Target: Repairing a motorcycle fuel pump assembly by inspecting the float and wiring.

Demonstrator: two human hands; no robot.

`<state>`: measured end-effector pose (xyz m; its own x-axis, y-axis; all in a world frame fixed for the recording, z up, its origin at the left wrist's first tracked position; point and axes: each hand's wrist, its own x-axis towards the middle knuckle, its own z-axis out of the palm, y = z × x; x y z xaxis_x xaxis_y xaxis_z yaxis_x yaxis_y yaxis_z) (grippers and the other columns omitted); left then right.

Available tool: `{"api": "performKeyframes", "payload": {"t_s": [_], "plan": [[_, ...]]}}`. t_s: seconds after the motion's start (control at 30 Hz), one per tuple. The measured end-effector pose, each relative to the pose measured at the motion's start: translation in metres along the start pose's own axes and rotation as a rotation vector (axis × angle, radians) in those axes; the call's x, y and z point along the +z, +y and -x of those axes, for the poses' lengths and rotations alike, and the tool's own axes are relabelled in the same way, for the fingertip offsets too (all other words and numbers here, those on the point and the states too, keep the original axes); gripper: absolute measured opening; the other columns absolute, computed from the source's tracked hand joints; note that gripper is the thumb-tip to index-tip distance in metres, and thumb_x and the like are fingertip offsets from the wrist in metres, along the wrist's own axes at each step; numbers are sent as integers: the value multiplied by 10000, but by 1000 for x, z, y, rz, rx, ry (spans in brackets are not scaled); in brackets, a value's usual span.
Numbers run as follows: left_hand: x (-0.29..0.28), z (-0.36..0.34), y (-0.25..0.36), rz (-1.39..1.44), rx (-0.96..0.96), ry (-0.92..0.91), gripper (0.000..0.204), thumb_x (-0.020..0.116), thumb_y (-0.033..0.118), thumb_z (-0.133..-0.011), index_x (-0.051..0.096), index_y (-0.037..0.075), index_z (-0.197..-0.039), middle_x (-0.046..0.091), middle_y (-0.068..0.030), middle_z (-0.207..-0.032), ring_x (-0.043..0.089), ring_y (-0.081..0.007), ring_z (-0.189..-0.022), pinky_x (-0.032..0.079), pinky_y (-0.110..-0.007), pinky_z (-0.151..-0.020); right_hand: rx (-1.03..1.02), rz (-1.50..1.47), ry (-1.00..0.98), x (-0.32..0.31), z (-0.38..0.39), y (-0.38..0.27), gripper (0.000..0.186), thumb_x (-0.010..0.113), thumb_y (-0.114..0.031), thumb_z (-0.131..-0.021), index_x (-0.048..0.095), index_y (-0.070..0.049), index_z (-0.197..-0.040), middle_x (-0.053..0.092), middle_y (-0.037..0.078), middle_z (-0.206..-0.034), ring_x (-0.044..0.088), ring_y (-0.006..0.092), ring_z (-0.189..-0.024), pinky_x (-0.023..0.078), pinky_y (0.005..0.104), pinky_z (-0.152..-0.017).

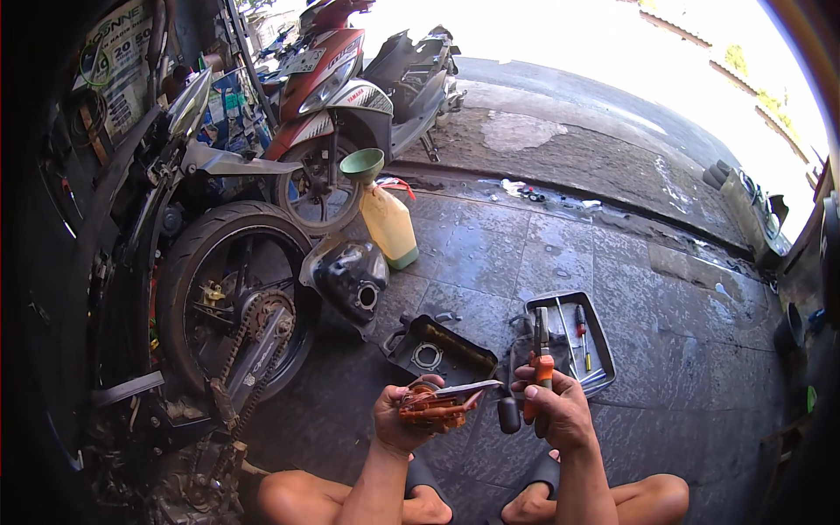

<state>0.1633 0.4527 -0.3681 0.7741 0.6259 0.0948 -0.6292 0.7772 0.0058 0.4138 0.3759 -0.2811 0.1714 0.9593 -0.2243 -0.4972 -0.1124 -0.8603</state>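
Note:
My left hand grips an orange-brown mechanical part with wires and a flat grey plate on top; it looks like a fuel pump unit. My right hand is closed round the orange handles of pliers, whose metal jaws point up and away. Between the two hands hangs a dark rounded piece, like a float; whether it joins the held part I cannot tell. Just beyond my left hand lies a black open box with a metal ring inside.
A tool tray holds a screwdriver and metal rods. At left stand a motorcycle's rear wheel with chain, a dark metal tank with a round hole, and a yellowish jug under a green funnel. Behind is a red scooter.

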Motion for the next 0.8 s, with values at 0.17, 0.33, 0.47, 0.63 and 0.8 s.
{"api": "performKeyframes", "payload": {"t_s": [0.17,0.33,0.47,0.63,0.8], "plan": [[-10,-8,-29,140,-17,-4,619,412,325,-942,406,-132,-1359,458,-411,-1323,541,-531,-1187,579,-522,-888,79,175,-115,0,-2,-8,365,773,-146,-812,673,30,-1116,644,28,-847,581,87,-773,453,231,-698],[-17,-17,-40,7,-25,152,513,344,291,-993,475,-74,-1328,565,-296,-1276,598,-411,-1169,600,-461,-860,-34,318,-34,4,3,-7,309,764,-152,-833,685,32,-1068,645,35,-845,576,91,-793,459,254,-738],[-36,-19,-63,-579,178,671,496,290,317,-1019,544,-19,-1282,674,-182,-1126,685,-270,-1008,585,-393,-833,-36,391,145,14,10,0,206,706,-129,-874,683,44,-983,639,29,-769,571,83,-703,472,257,-658],[-21,-17,-87,-750,244,515,484,344,269,-994,457,-31,-1358,614,-151,-1267,644,-268,-1111,519,-385,-959,27,331,262,10,20,-3,194,679,-125,-891,670,61,-947,647,39,-752,555,63,-635,458,230,-588],[-1,-21,-86,-1850,239,205,790,699,199,-812,313,4,-1472,390,-202,-1485,438,-289,-1362,379,-397,-1116,11,377,289,2,25,3,206,684,-130,-888,677,64,-956,650,42,-737,558,61,-631,453,230,-572]]}}
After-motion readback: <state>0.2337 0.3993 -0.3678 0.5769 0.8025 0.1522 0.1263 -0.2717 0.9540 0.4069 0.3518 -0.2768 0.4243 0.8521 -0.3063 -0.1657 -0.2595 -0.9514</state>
